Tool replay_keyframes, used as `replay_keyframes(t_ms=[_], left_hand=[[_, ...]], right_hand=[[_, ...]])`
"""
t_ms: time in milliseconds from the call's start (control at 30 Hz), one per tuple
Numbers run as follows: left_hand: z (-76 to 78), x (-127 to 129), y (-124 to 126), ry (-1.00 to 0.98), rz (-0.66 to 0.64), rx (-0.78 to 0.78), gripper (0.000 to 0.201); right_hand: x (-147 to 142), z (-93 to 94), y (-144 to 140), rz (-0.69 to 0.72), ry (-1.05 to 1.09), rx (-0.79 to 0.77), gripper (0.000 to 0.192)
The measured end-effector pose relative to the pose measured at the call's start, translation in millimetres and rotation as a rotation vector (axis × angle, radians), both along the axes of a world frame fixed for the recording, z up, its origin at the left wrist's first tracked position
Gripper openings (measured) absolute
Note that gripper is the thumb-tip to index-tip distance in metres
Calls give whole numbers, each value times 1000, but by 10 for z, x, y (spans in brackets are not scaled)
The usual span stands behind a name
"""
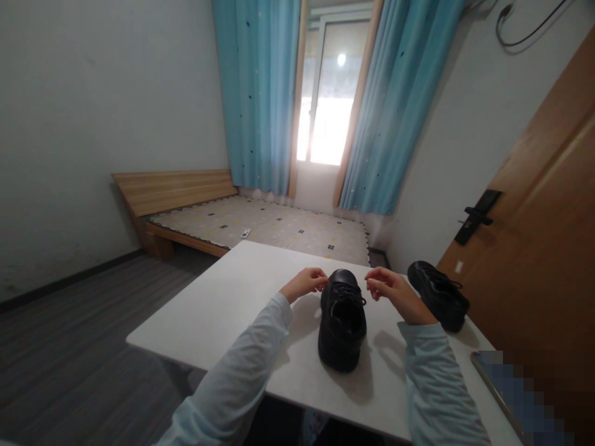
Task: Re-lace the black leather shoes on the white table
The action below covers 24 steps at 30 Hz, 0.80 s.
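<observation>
White rectangular surface, frame centre: black leather lace-up shoe is flanked by left hand and right hand, fingers pinched on its laces.

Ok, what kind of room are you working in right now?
Most likely a bedroom in a home. A low wooden bed with a patterned mattress sits under blue curtains at the window, and a wooden door stands to the right of the white table.

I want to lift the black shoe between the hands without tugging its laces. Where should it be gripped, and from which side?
Probably at the heel collar of the black shoe, coming from the near side. The heel faces the person and stands bare, while the left hand and right hand pinch at the laces toward the far toe end.
</observation>
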<state>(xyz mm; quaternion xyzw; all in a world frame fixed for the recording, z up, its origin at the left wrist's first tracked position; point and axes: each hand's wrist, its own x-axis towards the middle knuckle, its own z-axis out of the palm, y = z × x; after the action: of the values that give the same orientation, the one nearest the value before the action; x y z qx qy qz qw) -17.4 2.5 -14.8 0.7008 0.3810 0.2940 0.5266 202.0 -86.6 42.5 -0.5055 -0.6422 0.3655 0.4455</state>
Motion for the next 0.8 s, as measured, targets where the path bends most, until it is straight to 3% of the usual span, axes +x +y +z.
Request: replay_keyframes(t_ms=[167,300,400,533,633,800], left_hand=[[-60,-9,53,36,0,48,15],[-99,-29,73,91,40,130,17],[-118,-41,78,129,70,201,18],[-107,-48,64,175,84,259,19],[-87,-51,45,194,84,274,19],[-100,-54,43,217,75,297,19]], right_hand=[[-117,72,-184,-128,-150,222,22],[-372,89,-467,-52,-308,248,20],[-583,-9,-660,-43,-513,318,26],[-788,-265,-810,-225,-825,469,38],[-875,-427,-865,-285,-1030,468,44],[-927,-465,-908,-296,-1155,412,23]])
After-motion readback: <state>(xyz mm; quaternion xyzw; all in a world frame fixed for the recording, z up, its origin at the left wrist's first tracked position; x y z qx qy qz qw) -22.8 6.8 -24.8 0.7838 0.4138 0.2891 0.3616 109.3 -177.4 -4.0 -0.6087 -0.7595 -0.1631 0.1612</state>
